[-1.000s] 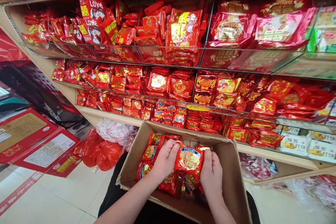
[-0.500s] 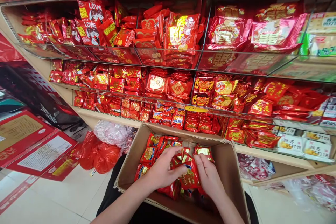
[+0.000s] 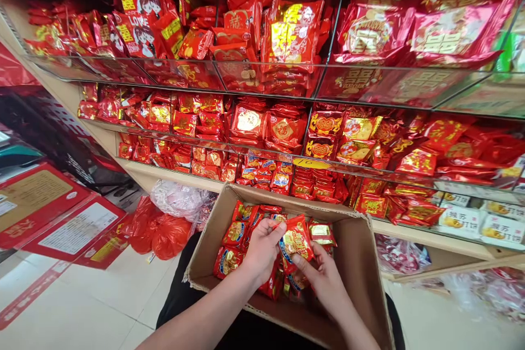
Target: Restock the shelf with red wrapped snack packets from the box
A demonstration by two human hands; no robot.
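A small red and gold snack packet (image 3: 296,238) is held up over the open cardboard box (image 3: 355,262) on my lap. My left hand (image 3: 264,243) pinches the packet's left edge between thumb and fingers. On its lower right side, my right hand (image 3: 322,268) grips it with the thumb in front. More red packets, some with blue print, lie loose in the box beneath and around both hands, such as a packet (image 3: 225,261) near the left wall and a gold-faced packet (image 3: 322,233) near the back wall.
Shelves of red packets rise in front, with a clear shelf guard (image 3: 266,77) and a yellow price tag (image 3: 310,163). At left stand red cartons (image 3: 82,227). Red plastic bags (image 3: 168,235) sit on the tiled floor near the box, and bagged goods (image 3: 400,254) lie under the shelf at right.
The packet has been lifted and turned with its gold face toward me. My left fingers have closed on its edge, and my right hand has shifted under its lower side. The view has tilted slightly.
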